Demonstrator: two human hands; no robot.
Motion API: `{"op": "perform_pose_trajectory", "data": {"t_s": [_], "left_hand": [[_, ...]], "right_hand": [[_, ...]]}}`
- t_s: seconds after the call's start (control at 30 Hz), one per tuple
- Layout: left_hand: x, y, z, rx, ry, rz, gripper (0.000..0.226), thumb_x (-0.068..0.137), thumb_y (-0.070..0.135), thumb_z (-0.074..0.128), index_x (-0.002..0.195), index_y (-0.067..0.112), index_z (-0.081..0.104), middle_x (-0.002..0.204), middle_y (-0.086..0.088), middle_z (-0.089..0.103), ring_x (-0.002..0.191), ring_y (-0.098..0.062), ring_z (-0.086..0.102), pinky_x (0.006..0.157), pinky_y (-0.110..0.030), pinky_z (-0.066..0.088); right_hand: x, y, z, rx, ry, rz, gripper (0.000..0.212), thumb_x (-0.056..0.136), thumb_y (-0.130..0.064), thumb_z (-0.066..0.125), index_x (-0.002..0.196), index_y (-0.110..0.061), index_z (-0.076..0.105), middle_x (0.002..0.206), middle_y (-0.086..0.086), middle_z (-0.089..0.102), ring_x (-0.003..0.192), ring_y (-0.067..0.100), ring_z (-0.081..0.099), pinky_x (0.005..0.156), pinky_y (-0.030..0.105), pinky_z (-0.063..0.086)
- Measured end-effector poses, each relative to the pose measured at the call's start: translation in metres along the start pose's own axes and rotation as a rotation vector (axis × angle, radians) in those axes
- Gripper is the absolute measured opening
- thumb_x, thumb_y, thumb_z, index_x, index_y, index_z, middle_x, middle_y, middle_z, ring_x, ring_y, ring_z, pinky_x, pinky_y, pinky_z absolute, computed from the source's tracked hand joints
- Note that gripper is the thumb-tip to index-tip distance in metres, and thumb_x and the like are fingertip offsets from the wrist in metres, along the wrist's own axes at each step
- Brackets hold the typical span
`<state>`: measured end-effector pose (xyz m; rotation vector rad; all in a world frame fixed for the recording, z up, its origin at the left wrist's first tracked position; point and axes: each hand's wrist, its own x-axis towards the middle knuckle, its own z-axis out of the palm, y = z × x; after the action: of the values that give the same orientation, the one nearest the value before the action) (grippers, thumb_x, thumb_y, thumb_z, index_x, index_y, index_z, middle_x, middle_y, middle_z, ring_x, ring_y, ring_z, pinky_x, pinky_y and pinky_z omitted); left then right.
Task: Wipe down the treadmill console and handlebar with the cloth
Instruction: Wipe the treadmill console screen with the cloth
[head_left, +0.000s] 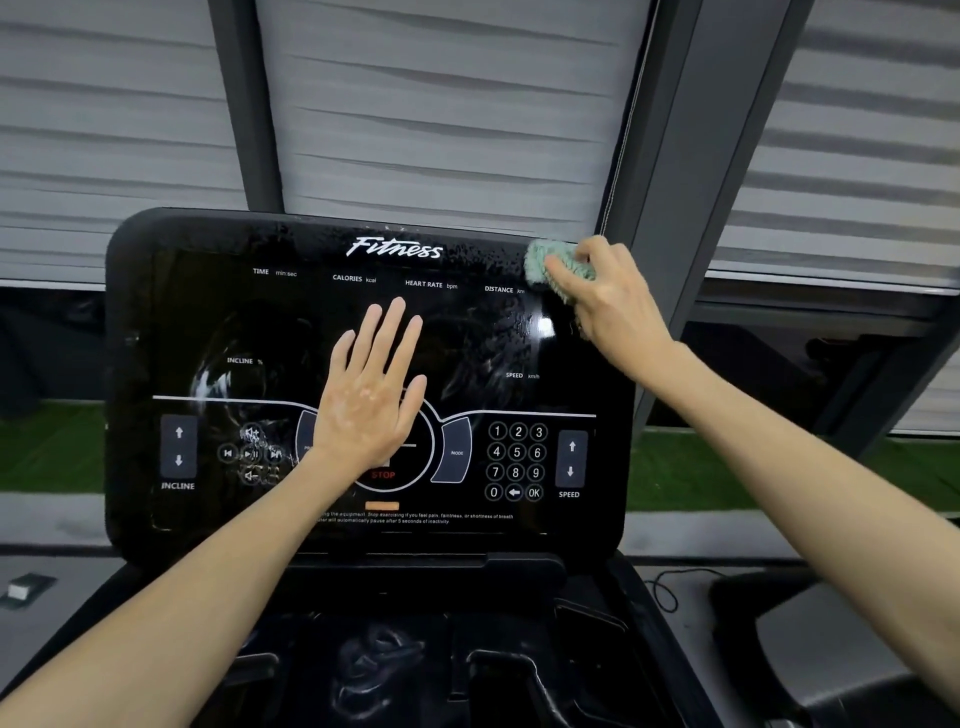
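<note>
Head view, looking down at a black treadmill console (218, 312) tilted up toward the wearer. Right hand (608, 296) closed around a bunched green cloth (545, 262), fingers curled over it, pressing it against the console's upper right corner just right of the DISTANCE label. Left hand (371, 389) flat and open, fingers spread, palm laid on the panel's centre, covering the upper part of the round dial ring; holds nothing. Judgement: the left palm is there as a brace, steadying the panel or the body while the right hand pushes the cloth; the wadded grip gives a firm pad for rubbing a corner. Droplets and wet speckling along the top strip near the Fitness logo (395, 248), and smeared swirls over the left side around INCLINE, suggest the surface is damp and only partly wiped. Keypad (517, 461) and SPEED arrows (571, 458) lower right look unsmeared, though I cannot tell whether they have been cleaned. Hard to read: the dial's centre sits under the left hand, only STOP showing below; the small warning text at the bottom is blurred; media icons at lower left are streaked. Handlebar: dark shapes at the frame's bottom edge may belong to it, but they are dim and cut off, so its condition cannot be judged. Cloth's full extent is hidden inside the fist.
</note>
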<state>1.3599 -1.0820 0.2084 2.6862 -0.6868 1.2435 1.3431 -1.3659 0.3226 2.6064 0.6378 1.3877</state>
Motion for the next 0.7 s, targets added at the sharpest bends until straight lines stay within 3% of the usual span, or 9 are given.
{"op": "perform_pose_trajectory", "data": {"t_s": [0.13, 0.3, 0.43, 0.57, 0.7], "left_hand": [[0.0, 0.0, 0.0, 0.003, 0.003, -0.001, 0.061, 0.1, 0.036, 0.035, 0.155, 0.01, 0.023, 0.163, -0.012, 0.015, 0.151, -0.03, 0.014, 0.117, -0.047, 0.02], [-0.001, 0.0, 0.0, -0.009, 0.009, 0.0, 0.061, 0.1, 0.036, 0.035, 0.154, 0.009, 0.025, 0.163, -0.013, 0.016, 0.15, -0.031, 0.015, 0.117, -0.048, 0.021], [0.0, 0.001, 0.0, -0.003, 0.0, -0.004, 0.061, 0.1, 0.036, 0.033, 0.154, 0.009, 0.025, 0.163, -0.013, 0.016, 0.15, -0.031, 0.016, 0.116, -0.049, 0.023], [-0.001, 0.001, 0.0, 0.0, 0.0, -0.003, 0.061, 0.1, 0.036, 0.034, 0.154, 0.009, 0.025, 0.163, -0.013, 0.016, 0.15, -0.031, 0.016, 0.116, -0.049, 0.023], [0.0, 0.001, 0.0, 0.011, -0.01, -0.005, 0.062, 0.1, 0.036, 0.034, 0.155, 0.01, 0.023, 0.163, -0.012, 0.014, 0.151, -0.031, 0.014, 0.117, -0.048, 0.021]], "right_hand": [[-0.058, -0.029, 0.008, 0.059, -0.105, -0.144, 0.046, 0.079, 0.013, 0.043, 0.12, -0.002, 0.059, 0.1, 0.023, 0.054, 0.079, 0.032, 0.047, 0.058, 0.041, 0.046], [-0.16, -0.074, 0.009, 0.205, -0.334, -0.273, 0.05, 0.076, 0.003, 0.058, 0.124, -0.01, 0.054, 0.097, 0.007, 0.035, 0.082, 0.021, 0.034, 0.05, 0.032, 0.042], [-0.192, -0.087, 0.009, 0.219, -0.519, -0.289, 0.074, 0.057, 0.006, 0.079, 0.124, -0.012, 0.053, 0.092, 0.003, 0.033, 0.08, 0.017, 0.031, 0.043, 0.028, 0.043], [-0.177, -0.081, 0.006, 0.196, -0.476, -0.362, 0.065, 0.064, 0.002, 0.077, 0.122, -0.011, 0.052, 0.09, 0.003, 0.031, 0.077, 0.018, 0.031, 0.042, 0.027, 0.04], [-0.124, -0.063, -0.001, 0.167, -0.344, -0.255, 0.05, 0.07, 0.007, 0.069, 0.116, -0.01, 0.059, 0.092, 0.009, 0.04, 0.077, 0.019, 0.036, 0.045, 0.023, 0.036]]}}
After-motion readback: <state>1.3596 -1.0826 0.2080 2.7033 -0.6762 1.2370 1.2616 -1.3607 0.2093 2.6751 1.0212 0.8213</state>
